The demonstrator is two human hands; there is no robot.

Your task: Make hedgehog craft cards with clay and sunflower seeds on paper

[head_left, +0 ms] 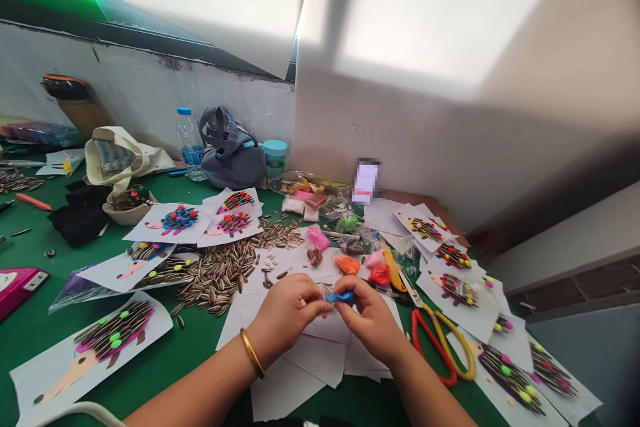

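Over the white sheets (285, 367), my two hands meet around a lump of blue modelling clay (342, 297) with clear plastic wrapping at its left side. My right hand (375, 320) pinches the blue clay between thumb and fingers. Thumb and fingertips of my left hand (287, 310) are closed on the clear plastic. Beyond my hands lie orange clay (347, 265), red clay (380, 275) and pink clay (317, 237) in clear bags. Striped sunflower seeds (220, 273) are heaped to the left.
Hedgehog pictures with seed spines lie left (105, 347) and right (510, 373). Red-and-yellow-handled scissors (435, 340) rest by my right forearm. A blue bag (233, 157), water bottle (187, 143), cup (275, 157) and phone (366, 181) stand along the back.
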